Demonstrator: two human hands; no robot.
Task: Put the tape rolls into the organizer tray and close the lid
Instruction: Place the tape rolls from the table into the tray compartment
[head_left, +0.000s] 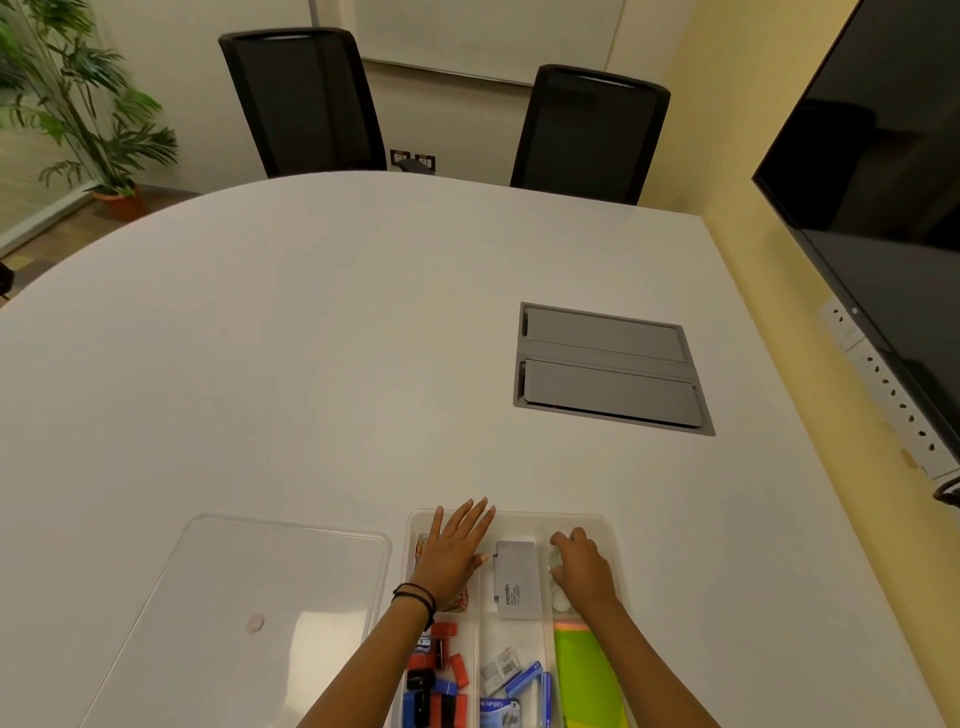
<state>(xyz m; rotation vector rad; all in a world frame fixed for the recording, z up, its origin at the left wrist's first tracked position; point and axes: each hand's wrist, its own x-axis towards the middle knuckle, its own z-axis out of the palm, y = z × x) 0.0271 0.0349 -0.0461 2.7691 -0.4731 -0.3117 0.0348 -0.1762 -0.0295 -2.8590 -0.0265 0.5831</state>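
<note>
The right hand (582, 566) curls over clear tape rolls (558, 597), hiding most of them; its grasp is unclear. The left hand (454, 551) lies flat, fingers spread, across the organizer tray (602, 525), whose near end is cut off.

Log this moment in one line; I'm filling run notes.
right hand: on tape rolls in tray | left hand: flat, open | lid: off

Bare forearms, no sleeves, thin black bands (415, 597) around the left wrist.
</note>
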